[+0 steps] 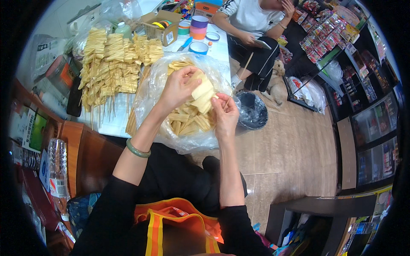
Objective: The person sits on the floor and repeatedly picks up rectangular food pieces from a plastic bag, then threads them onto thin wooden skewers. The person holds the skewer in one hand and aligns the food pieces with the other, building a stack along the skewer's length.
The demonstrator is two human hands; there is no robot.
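Note:
Pale yellow folded tofu-skin-like strips [202,92] are held up between both hands. My left hand [182,86] pinches their upper left part, thumb on top. My right hand [225,112] pinches the lower right edge and a thin wooden stick [228,101], mostly hidden by the fingers. Beneath the hands, more loose yellow pieces [189,123] lie in a clear plastic bag [153,80] on the table. Left of the bag is a bundle of bare sticks [136,108]. Farther left, skewers threaded with folded yellow sheets [112,68] are piled in rows.
Tape rolls [198,24], a blue-handled knife [185,44] and a cardboard box [161,27] stand or lie at the table's back. A lined bin [253,110] is right of the table. A seated person [250,22] and a dog [277,84] are beyond it.

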